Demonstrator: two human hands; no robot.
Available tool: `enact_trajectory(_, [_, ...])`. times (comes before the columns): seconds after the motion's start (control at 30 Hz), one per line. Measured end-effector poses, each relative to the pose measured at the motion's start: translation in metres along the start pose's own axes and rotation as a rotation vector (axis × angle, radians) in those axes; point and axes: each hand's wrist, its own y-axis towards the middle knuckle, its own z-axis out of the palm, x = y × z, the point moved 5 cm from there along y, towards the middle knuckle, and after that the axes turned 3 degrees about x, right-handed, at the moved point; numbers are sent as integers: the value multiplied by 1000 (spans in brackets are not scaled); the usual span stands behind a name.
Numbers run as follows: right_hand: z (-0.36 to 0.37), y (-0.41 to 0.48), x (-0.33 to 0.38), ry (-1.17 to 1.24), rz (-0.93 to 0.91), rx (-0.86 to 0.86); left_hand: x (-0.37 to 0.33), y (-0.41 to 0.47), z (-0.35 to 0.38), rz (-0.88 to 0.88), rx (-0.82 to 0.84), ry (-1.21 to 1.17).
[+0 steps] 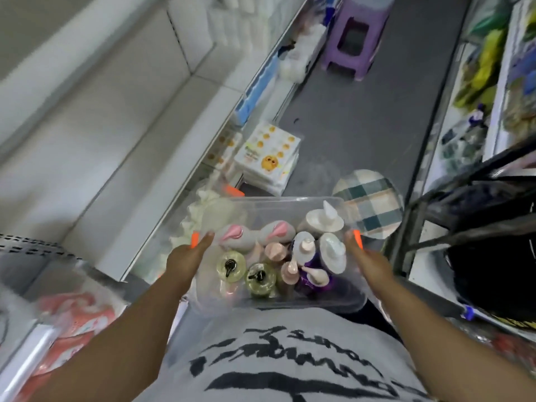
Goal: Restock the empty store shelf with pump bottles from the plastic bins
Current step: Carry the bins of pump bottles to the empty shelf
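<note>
1. Clear rectangular plastic bin (269, 200): held level between the two hands, in front of the grey black-printed shirt (290, 358), above the grey aisle floor.
2. Contents of the bin: pump bottles standing close together, seen from above.
   - On the left-hand side are two grey bottles with pink pump heads (232, 236).
   - Nearer the body are two yellowish clear bottles with black pumps (230, 266).
   - In the middle are peach-coloured pump bottles (275, 250).
   - Toward the right hand are purple bottles with pale pumps (314, 278) and white bottles with wide white caps (323, 220).
3. Left hand (185, 262): it grips the bin's left end wall. The orange-nailed thumb lies at the rim, the forearm is extended forward, and the lower fingers are hidden by the bin.
4. Right hand (368, 262): it grips the opposite end wall, with an orange nail at the rim. The rest of the fingers cannot be made out.
5. Bare white store shelf (116, 126): it lies left of and beyond the left hand, well apart from the bin.
6. Stack of white packs printed with orange cartoon faces (269, 158): on the floor, beyond the bin.
7. Round checked cushion (374, 198): just beyond the right hand.
8. Purple plastic stool (353, 44): far ahead in the aisle.
</note>
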Motion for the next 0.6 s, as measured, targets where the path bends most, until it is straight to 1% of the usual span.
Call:
enact_trajectory(0.17, [-7, 47, 39, -13, 11, 91, -22, 18, 10, -64, -71, -69])
enact_trajectory(0.23, [-21, 64, 56, -32, 6, 120, -31, 18, 22, -87, -94, -99])
enact_trajectory(0.33, [-52, 91, 94, -73, -53, 176, -47, 11, 47, -129, -159, -171])
enact_trajectory(0.47, [-101, 129, 135, -115, -186, 123, -97, 5, 84, -73, -196, -192])
enact_trajectory(0.6, [-143, 166, 152, -43, -212, 34, -159, 20, 106, -11, -200, -221])
